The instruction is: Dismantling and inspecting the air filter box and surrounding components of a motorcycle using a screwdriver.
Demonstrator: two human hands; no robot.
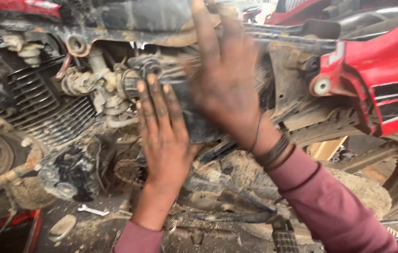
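Left of both hands are the engine fins (44, 110). The left hand (164, 136) lies flat, fingers straight, on a dark box-shaped part (199, 124) between the hands. The right hand (224, 79), blurred, spreads wide on the part's upper right side. The red panel (386, 70) is further right.

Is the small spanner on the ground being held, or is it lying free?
Lying free. The spanner rests on the dirty ground; the left hand and right hand press a dark cover on the motorcycle.
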